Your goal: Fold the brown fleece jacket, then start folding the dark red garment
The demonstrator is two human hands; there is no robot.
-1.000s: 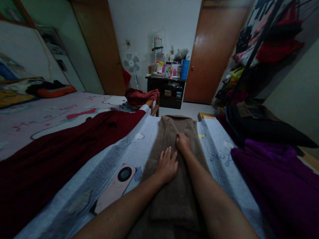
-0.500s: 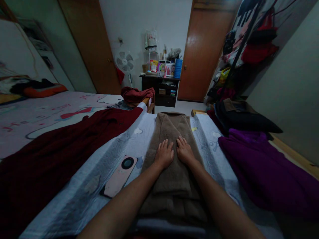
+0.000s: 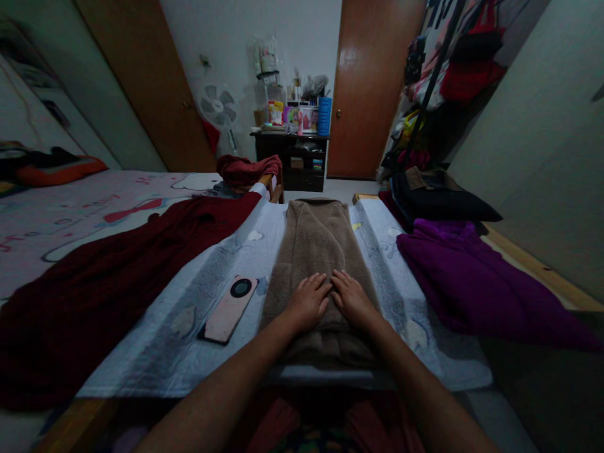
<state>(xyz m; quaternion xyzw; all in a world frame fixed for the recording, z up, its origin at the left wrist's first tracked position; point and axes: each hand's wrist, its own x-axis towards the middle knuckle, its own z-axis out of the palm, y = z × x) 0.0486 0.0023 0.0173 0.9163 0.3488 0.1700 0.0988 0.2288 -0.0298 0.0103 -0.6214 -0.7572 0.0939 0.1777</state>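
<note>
A brown fleecy garment, folded into a long narrow shape, lies on a pale blue patterned cloth. Its collar end points away from me. My left hand lies flat on the garment near its closer end, fingers stretched forward. Beside it, my right hand also rests flat on the fabric, and the fingertips of both hands almost meet. Neither hand grips anything. To the left of the garment lies a pink phone with a round black camera ring, back side up.
A dark red garment spreads along the left. On the right lie a folded purple garment and a dark stack of clothes. Farther back stand a fan, a black cabinet and a wooden door.
Both hands have slid toward me over the brown garment and come closer together. The view has shifted, bringing the cloth's near edge into sight.
</note>
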